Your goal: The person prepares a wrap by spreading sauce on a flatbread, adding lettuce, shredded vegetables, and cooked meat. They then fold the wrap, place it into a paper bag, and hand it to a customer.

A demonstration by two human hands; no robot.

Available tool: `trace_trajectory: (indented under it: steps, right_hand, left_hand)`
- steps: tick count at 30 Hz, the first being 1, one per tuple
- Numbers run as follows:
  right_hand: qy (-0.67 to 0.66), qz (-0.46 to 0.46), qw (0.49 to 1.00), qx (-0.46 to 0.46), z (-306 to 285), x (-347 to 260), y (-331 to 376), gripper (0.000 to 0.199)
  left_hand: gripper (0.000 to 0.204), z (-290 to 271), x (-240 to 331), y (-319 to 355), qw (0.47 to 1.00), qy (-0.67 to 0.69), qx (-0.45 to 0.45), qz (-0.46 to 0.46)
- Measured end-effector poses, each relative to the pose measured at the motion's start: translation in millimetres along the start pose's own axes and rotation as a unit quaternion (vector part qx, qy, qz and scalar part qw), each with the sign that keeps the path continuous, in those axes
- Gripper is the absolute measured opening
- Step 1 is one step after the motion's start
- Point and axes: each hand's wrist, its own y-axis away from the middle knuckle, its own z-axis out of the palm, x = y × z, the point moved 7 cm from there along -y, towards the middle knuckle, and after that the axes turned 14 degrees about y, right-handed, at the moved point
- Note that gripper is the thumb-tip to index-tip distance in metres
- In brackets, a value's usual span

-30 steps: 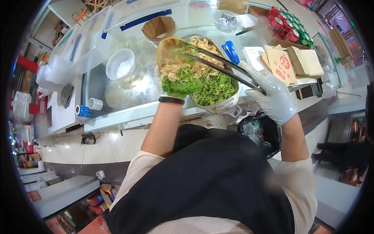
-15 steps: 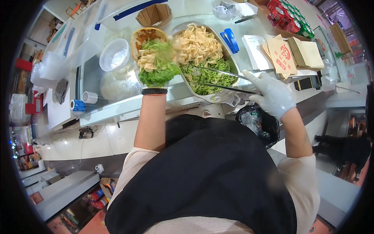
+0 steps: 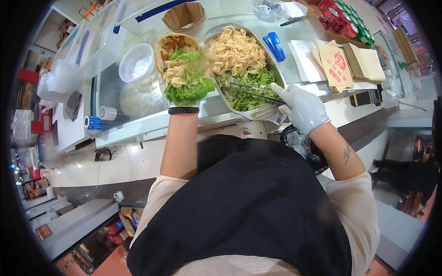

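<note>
Your left hand (image 3: 183, 105) holds filled flatbread (image 3: 180, 76); right hand (image 3: 303, 110) grips tongs (image 3: 255, 95), tips among tray's (image 3: 263, 113) near green shreds (image 3: 248, 104).

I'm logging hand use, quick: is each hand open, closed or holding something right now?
Left hand: holding the filled flatbread, grip mostly hidden.
Right hand: closed on the tongs, their ends at the greens.
</note>
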Motion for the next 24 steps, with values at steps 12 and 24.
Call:
trace_trajectory:
  steps: [12,24]
  right_hand:
    - [-0.199,0.066,0.963,0.168,-63.1,32.5,37.2,0.067]
    - [-0.219,0.038,0.959,0.176,-81.8,7.2,23.1,0.070]
  left_hand:
    - [0.057,2.7,13.0,-3.5,0.577,-0.793,-0.009,0.197]
    - [0.064,-44.0,-27.5,-20.8,0.667,-0.719,0.072,0.181]
